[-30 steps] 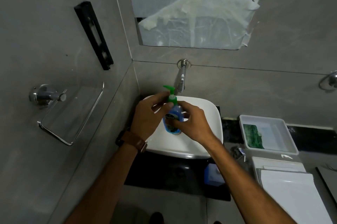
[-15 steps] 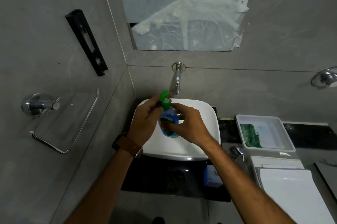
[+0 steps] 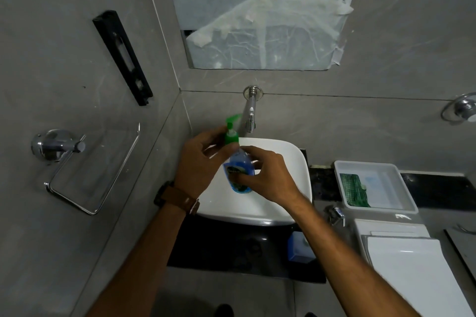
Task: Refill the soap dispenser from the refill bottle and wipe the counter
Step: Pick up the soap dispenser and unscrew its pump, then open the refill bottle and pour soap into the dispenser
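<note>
A blue soap dispenser (image 3: 238, 168) with a green pump top (image 3: 231, 133) is held upright over the white basin (image 3: 296, 162). My right hand (image 3: 270, 177) grips the bottle's body from the right. My left hand (image 3: 203, 164), with a brown watch strap at the wrist, has its fingers around the green pump collar. The pump nozzle points to the right, just left of the chrome tap (image 3: 249, 113). A blue refill pack (image 3: 300, 247) lies on the black counter (image 3: 231, 247) in front of the basin, to the right.
A white tray (image 3: 401, 187) with a green cloth (image 3: 354, 189) sits on the counter right of the basin. A white toilet tank lid (image 3: 412, 260) is at lower right. A chrome holder (image 3: 77, 169) sticks out from the left wall. A taped-over mirror (image 3: 262, 12) hangs above.
The green pump top has turned between my left fingers, its nozzle swinging around. The bottle stays in my right hand over the basin; the view shifted slightly.
</note>
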